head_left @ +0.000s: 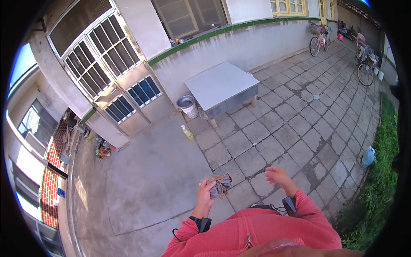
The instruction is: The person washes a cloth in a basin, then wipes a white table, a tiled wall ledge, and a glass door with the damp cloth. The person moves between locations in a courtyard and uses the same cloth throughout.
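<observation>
My left hand (206, 191) is closed around a crumpled grey rag (221, 186) with orange-brown patches, held in front of my body over the ground. To its right, my right hand (277, 176) is raised with loosely bent fingers, partly apart, and nothing shows in it. The two hands do not touch. Farther ahead, a low table (220, 85) with a pale flat top stands by the wall. Beside it are a metal bucket (186, 106) and a yellowish spray bottle (187, 132) on the ground.
Barred double doors (112, 70) stand at the left, near potted plants (102, 150). Stone paving (284, 135) runs toward a pink bicycle (317, 40) and another bicycle (365, 73) farther off. A light blue plastic bag (368, 156) lies beside the grass (376, 188) on the right.
</observation>
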`<state>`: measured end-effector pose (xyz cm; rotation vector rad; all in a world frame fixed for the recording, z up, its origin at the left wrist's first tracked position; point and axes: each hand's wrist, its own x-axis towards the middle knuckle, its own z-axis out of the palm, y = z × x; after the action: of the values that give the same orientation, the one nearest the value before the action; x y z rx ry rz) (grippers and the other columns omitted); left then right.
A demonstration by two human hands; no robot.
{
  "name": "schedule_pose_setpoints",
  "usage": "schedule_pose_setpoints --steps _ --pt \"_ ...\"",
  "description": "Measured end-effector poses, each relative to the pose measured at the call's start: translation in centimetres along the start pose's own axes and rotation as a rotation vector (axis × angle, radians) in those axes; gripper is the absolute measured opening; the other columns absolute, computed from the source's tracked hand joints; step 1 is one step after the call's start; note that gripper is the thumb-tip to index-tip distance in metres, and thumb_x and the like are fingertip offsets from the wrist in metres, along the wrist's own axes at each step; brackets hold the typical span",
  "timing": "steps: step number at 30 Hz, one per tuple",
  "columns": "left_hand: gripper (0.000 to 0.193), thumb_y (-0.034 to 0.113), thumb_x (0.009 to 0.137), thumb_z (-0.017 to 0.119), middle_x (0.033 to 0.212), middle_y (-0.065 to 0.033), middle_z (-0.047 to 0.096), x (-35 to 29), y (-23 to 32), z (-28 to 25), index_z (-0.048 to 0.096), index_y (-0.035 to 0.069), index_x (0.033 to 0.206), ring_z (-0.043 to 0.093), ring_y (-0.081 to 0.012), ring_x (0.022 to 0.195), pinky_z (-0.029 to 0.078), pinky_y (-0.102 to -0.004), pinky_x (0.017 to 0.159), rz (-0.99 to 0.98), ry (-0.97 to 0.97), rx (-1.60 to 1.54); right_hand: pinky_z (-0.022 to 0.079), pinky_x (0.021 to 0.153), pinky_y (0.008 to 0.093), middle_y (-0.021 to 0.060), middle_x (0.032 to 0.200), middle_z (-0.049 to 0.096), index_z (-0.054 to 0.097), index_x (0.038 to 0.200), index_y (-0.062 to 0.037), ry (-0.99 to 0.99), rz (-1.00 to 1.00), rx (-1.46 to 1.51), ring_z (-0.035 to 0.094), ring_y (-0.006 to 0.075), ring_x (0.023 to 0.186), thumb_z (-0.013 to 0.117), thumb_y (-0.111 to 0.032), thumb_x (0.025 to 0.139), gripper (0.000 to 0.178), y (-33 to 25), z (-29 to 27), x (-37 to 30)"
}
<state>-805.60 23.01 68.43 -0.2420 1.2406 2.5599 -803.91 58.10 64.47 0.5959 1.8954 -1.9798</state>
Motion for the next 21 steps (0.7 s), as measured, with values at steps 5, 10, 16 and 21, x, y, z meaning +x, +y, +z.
schedule_pose_setpoints --steps 5,10,16,21 --pt "0.034 0.006 0.091 0.059 0.117 -0.0151 0.062 7.3 -1.5 4.0 0.05 0.0 0.123 0.063 -0.0269 0.108 0.054 -0.0443 0.09 -0.126 -0.159 0.066 0.053 0.075 0.034 0.014 0.123 0.061 0.04 0.144 -0.0034 -0.296 -0.07 0.01 0.063 0.0216 0.101 0.075 -0.03 0.085 0.074 -6.6 0.6 4.5" --pt "0.041 0.013 0.09 0.065 0.121 -0.0114 0.06 14.2 -1.2 9.6 0.051 0.001 0.126 0.06 -0.0231 0.111 0.049 -0.0409 0.097 -0.3 -0.379 0.155 0.053 0.079 0.0344 0.0154 0.139 0.051 0.034 0.15 -0.0041 -0.437 -0.155 0.011 0.056 0.0218 0.112 0.076 -0.036 0.084 0.085 -8.6 0.7 9.7" --pt "0.041 0.014 0.09 0.065 0.122 -0.0083 0.059 26.0 -3.1 12.8 0.051 0.003 0.127 0.056 -0.0203 0.114 0.045 -0.0384 0.1 -0.386 -0.409 0.148 0.052 0.075 0.0309 0.0038 0.107 0.064 0.059 0.119 -0.0084 -0.356 0.021 0.11 0.062 0.0152 0.095 0.069 -0.028 0.089 0.038 -10.8 -3.8 18.6" --pt "0.038 0.014 0.093 0.061 0.122 -0.007 0.059 37.1 -3.7 16.4 0.051 0.003 0.129 0.057 -0.0192 0.113 0.046 -0.0369 0.099 -0.492 -0.501 0.004 0.052 0.072 0.0307 0.0025 0.104 0.065 0.061 0.117 -0.008 -0.179 0.007 0.151 0.063 0.0141 0.089 0.066 -0.024 0.091 0.031 -16.6 -6.6 25.5"
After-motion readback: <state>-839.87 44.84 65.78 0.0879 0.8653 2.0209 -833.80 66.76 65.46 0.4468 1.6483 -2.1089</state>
